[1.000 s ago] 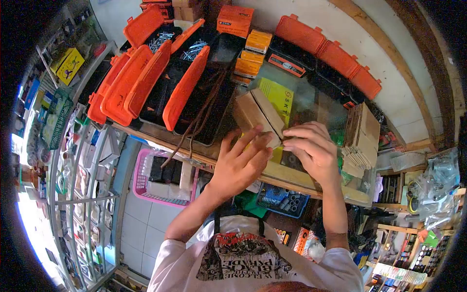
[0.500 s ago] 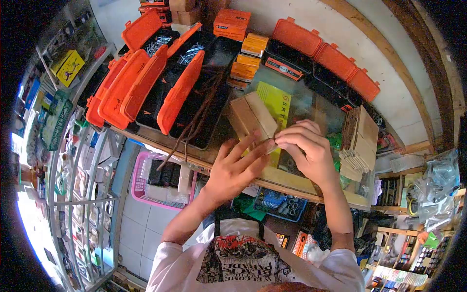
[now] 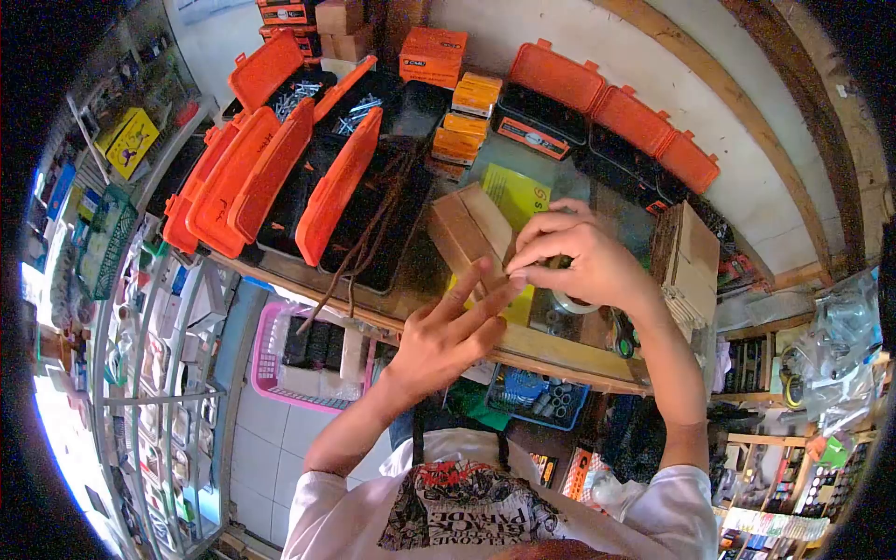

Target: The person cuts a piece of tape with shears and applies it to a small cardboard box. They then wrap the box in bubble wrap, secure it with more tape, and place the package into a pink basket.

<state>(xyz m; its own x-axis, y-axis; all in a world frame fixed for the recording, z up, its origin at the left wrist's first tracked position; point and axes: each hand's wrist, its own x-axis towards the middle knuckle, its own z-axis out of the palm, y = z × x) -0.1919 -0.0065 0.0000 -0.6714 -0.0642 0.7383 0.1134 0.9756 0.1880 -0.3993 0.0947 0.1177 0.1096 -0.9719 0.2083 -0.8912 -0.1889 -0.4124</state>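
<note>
A small brown cardboard box [image 3: 455, 231] sits tilted on the counter in front of me, its light top face toward the wall. My left hand [image 3: 446, 338] is at its near side, fingers spread, with fingertips touching or close to the near corner. At that same corner, my right hand [image 3: 583, 259] has thumb and forefinger pinched together; whatever lies between them is too small to make out. Under the right hand a roll of clear tape [image 3: 573, 305] shows in part. Scissors with green-and-black handles [image 3: 623, 338] lie beside my right wrist.
Black cases with raised orange lids [image 3: 341, 187] line the left, some holding screws [image 3: 358, 114]. Orange-yellow small boxes [image 3: 460, 137] are stacked behind. Flattened cardboard boxes [image 3: 686, 257] stand at right. Below the counter are a pink basket [image 3: 268, 350] and a blue crate [image 3: 504, 411].
My right hand has shifted slightly left, staying pinched at the box corner. The view has moved a little, and the tape roll and scissors now show more clearly. My left hand's fingers have spread wider.
</note>
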